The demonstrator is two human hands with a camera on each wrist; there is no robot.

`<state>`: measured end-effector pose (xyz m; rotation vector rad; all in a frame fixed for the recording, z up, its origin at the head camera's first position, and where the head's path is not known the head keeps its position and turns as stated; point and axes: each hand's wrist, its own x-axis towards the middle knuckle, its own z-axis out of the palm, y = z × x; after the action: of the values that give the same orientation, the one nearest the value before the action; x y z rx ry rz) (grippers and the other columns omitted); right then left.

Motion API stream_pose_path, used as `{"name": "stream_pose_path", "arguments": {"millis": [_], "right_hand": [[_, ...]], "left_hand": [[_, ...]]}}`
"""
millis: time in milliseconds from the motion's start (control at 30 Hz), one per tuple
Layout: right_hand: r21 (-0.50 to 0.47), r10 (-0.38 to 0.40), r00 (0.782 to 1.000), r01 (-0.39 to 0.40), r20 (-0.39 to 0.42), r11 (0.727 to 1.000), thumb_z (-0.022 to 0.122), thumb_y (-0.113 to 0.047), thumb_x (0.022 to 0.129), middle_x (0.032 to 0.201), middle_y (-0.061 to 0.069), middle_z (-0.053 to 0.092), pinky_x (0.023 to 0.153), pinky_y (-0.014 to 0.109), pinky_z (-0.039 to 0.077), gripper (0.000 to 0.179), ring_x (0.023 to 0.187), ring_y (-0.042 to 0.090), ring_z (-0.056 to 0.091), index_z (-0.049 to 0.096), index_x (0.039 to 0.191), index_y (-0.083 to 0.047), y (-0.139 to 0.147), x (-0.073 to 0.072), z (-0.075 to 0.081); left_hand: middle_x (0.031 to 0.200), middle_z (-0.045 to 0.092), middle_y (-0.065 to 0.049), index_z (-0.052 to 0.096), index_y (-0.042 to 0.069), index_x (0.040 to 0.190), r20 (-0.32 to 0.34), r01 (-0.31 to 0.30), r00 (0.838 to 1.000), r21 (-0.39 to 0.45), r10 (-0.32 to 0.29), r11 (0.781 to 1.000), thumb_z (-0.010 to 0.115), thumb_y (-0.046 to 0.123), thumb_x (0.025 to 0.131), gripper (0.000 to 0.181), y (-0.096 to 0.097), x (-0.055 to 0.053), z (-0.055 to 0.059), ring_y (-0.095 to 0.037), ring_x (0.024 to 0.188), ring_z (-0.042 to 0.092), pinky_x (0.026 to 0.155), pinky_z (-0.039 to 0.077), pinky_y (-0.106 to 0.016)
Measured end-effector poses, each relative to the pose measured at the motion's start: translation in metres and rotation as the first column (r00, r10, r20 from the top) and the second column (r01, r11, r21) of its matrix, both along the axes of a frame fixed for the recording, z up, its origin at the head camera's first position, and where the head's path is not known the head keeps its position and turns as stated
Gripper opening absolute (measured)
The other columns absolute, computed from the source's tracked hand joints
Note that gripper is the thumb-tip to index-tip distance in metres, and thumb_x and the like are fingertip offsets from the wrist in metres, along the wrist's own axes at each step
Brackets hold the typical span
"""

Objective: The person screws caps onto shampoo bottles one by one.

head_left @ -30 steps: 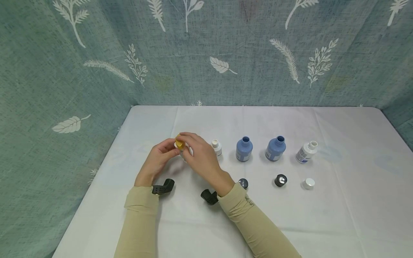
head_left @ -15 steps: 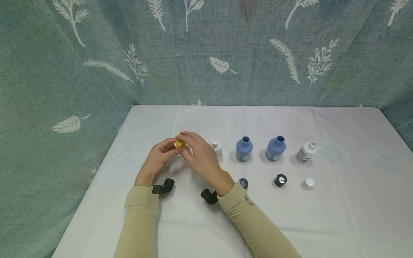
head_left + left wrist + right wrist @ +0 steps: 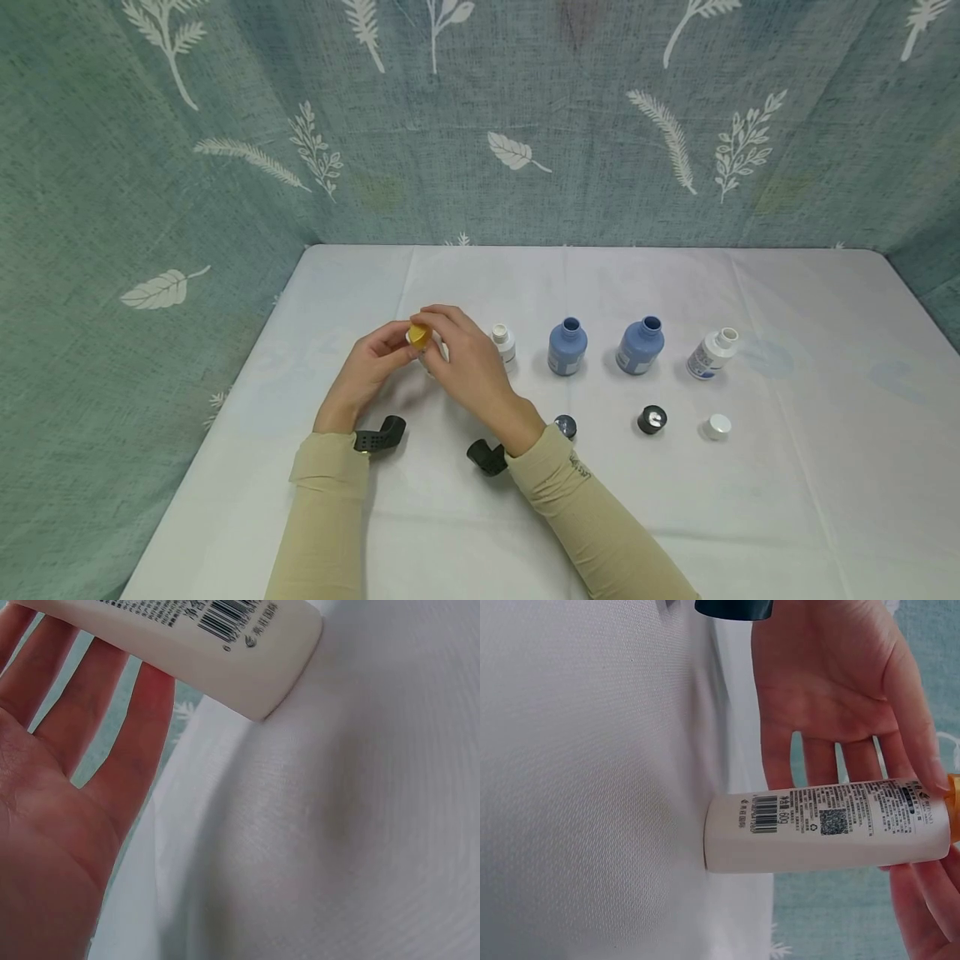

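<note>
A white, flattish plastic bottle (image 3: 825, 829) with small print and a barcode stands upright between my hands at the table's left. Its yellow cap (image 3: 419, 336) is on top. My left hand (image 3: 365, 367) holds the bottle near its upper end, thumb (image 3: 922, 750) on one side and fingers on the other. From the right, my right hand (image 3: 468, 358) pinches the cap between thumb and fingers. In the left wrist view the bottle's lower part (image 3: 247, 652) shows beyond the left fingers, its base close to the white cloth.
Right of my hands stand a small white uncapped bottle (image 3: 506, 348), two blue open bottles (image 3: 567, 350) (image 3: 640, 348) and another white one (image 3: 711, 354). Before them lie dark caps (image 3: 652, 419) (image 3: 567, 427) and a white cap (image 3: 717, 427). A leaf-patterned curtain (image 3: 480, 125) hangs behind.
The yellow cap looks slightly turned under my right fingers, which have shifted a little upward. The left hand and everything on the table keep their places.
</note>
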<state>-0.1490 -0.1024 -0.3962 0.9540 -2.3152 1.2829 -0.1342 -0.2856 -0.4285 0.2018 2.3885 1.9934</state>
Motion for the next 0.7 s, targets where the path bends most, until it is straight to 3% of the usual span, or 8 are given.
{"name": "stream_pose_path", "arguments": {"millis": [400,700], "right_hand": [[0.008,-0.013,1.0,0.013,0.008,1.0,0.054,-0.01,0.084,0.117,-0.004,0.054,0.074,0.017,0.043,0.027,0.096,0.006,0.052,0.061,0.11,-0.014,0.0002,-0.0008,-0.0014],[-0.009,-0.01,1.0,0.009,-0.021,1.0,0.056,-0.012,0.085,0.115,-0.003,0.054,0.075,0.017,0.043,0.025,0.098,0.007,0.052,0.061,0.109,-0.013,0.0001,-0.0011,-0.0022]], "left_hand": [[0.124,0.051,-0.006,0.049,0.011,0.125,0.044,0.039,0.998,0.061,-0.041,0.997,0.064,0.013,0.083,0.044,0.0011,0.0005,0.0012,-0.022,0.114,0.047,0.09,0.041,-0.029],[0.124,0.051,-0.007,0.05,0.011,0.125,0.035,0.025,0.999,0.03,-0.026,0.999,0.064,0.019,0.083,0.045,0.002,0.0012,0.0019,-0.021,0.114,0.046,0.092,0.039,-0.031]]}}
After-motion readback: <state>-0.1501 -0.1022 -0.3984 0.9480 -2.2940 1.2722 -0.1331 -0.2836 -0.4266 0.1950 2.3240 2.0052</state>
